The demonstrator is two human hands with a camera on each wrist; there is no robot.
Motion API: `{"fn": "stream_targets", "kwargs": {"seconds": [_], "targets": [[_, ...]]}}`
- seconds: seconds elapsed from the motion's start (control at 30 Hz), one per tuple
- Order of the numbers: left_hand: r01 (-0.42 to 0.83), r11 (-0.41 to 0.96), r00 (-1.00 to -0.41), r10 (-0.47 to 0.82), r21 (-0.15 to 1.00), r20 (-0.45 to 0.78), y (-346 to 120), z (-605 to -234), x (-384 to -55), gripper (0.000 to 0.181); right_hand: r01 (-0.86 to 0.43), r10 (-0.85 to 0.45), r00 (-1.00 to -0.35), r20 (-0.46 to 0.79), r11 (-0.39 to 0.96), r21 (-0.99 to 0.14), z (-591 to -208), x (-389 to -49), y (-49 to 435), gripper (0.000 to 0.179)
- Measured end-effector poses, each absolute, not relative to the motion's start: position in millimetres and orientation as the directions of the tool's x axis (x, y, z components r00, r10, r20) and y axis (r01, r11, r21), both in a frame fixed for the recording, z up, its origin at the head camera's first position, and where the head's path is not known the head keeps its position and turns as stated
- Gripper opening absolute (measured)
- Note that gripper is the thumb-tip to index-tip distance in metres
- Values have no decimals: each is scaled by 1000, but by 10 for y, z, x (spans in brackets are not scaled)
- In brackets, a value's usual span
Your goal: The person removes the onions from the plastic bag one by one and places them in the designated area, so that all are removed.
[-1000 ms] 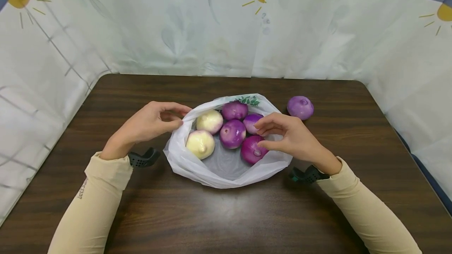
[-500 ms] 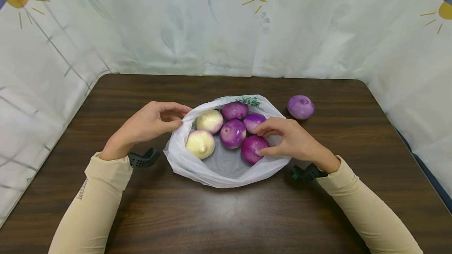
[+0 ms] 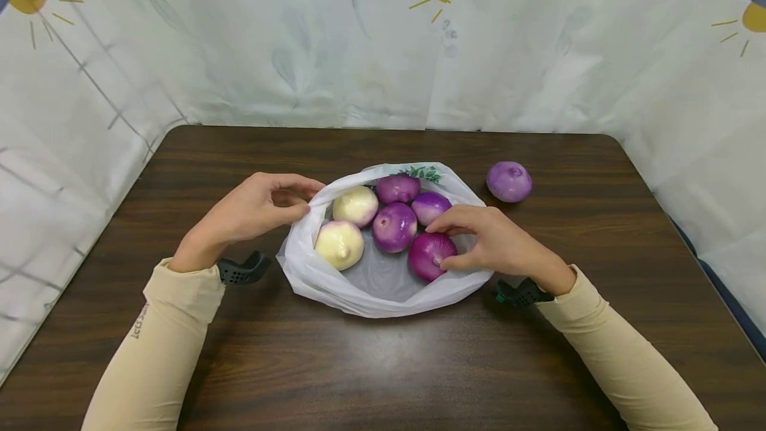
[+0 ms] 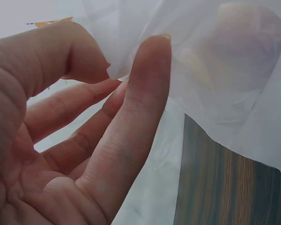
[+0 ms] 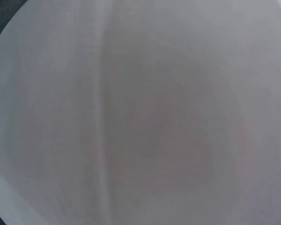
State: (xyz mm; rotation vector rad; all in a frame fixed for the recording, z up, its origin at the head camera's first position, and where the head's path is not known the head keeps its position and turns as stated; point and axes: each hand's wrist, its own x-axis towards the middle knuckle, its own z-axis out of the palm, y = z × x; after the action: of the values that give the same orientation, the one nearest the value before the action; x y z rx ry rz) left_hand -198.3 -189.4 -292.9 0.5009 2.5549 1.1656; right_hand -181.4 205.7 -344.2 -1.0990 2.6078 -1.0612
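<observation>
A white plastic bag [image 3: 383, 304] lies with its mouth spread, several onions inside. My left hand [image 3: 254, 211] pinches the bag's left rim between thumb and fingers, as the left wrist view also shows. At the bag's right front, my right hand [image 3: 499, 241] reaches over the rim and grips a red onion [image 3: 427, 258] with thumb and fingertips. Around it sit other purple onions, such as the middle one [image 3: 393, 227], and two paler onions, the nearer one [image 3: 339, 245] at the left. White plastic fills the right wrist view, hiding the right hand there.
A single purple onion [image 3: 509, 181] rests outside the bag, behind its right side. All of this stands on a dark wood-grain table [image 3: 383, 364]. A pale printed curtain [image 3: 383, 52] hangs behind the table and along the sides.
My right hand has come down and slightly nearer, its fingers closing around the front right red onion. The left hand keeps its place on the bag rim.
</observation>
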Motion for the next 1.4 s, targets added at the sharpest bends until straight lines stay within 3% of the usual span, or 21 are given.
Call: {"fn": "stream_targets", "kwargs": {"seconds": [0.47, 0.8, 1.4], "targets": [[171, 608, -900, 416, 775, -128, -1886, -2922, -1974, 37, -654, -738, -663, 122, 493, -574, -3415, -1744, 2006, 52], [194, 607, -890, 439, 771, -122, -1892, -2935, -1991, 37, -641, -772, -630, 83, 456, -618, -3447, -1730, 1999, 61], [202, 620, -888, 442, 758, -126, -1898, -2970, -2002, 37, -552, -767, -640, 31, 432, -714, -3447, -1711, 2009, 62]]}}
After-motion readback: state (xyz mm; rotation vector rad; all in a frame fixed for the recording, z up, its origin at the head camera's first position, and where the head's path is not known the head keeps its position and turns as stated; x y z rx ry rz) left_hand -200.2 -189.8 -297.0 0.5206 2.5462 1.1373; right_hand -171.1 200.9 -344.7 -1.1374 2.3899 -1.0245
